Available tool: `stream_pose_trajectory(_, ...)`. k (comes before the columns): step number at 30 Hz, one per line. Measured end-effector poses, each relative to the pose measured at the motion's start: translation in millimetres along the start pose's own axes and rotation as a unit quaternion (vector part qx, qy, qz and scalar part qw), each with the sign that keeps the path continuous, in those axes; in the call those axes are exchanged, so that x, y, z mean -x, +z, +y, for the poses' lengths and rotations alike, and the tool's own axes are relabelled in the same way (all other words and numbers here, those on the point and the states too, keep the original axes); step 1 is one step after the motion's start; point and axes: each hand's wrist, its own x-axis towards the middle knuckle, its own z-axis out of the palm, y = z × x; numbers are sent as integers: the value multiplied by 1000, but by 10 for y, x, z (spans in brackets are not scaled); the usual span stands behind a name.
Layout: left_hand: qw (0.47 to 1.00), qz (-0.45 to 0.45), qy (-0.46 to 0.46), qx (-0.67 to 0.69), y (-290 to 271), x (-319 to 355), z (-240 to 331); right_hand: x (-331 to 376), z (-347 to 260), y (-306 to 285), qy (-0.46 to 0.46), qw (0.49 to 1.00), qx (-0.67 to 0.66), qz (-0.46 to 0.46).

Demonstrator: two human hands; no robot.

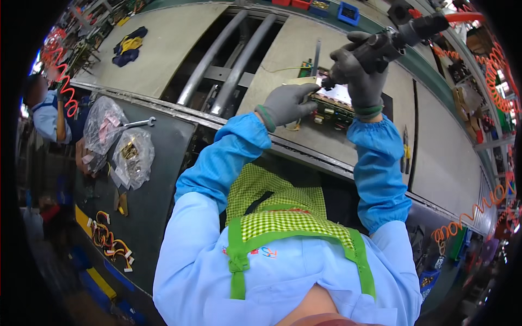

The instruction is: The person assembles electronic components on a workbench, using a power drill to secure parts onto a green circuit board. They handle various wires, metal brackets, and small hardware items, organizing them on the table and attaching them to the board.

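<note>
Circuit board (331, 106) lies on the grey conveyor (435, 141), steadied by the gloved left hand (288, 103) pinching its edge, while the right hand (359, 68) grips a pneumatic screwdriver (399, 35) tip-down on it. A tilted driver could slip off, gouging components. Parts bags (117, 141) lie well apart.

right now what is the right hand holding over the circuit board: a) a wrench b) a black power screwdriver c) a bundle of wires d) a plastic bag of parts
b, the gloved right hand is wrapped around a black power screwdriver with its tip down at the circuit board; the wrench and the plastic bags lie off to the left.
</note>
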Motion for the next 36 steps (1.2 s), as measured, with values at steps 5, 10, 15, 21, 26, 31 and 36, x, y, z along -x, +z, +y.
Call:
stream_pose_trajectory(5,998,-40,-33,35,-25,-1,6,89,16,-29,2,999,5,-52)
stream_pose_trajectory(10,986,-11,-50,160,132,25,-91,75,80,18,-27,995,-10,-93)
stream_pose_trajectory(15,983,36,-88,157,127,107,-35,-101,48,53,62,994,85,-34)
stream_pose_trajectory(21,990,80,-68,97,95,132,-17,-177,159,211,50,992,117,-1)
stream_pose_trajectory(26,990,58,-78,99,86,96,-72,-149,98,236,36,994,102,18)
stream_pose_trajectory(31,988,31,-100,115,55,52,-16,-200,147,129,28,989,140,31)
stream_pose_trajectory(36,983,32,-114,138,87,-9,-35,-177,-4,172,46,992,113,28)
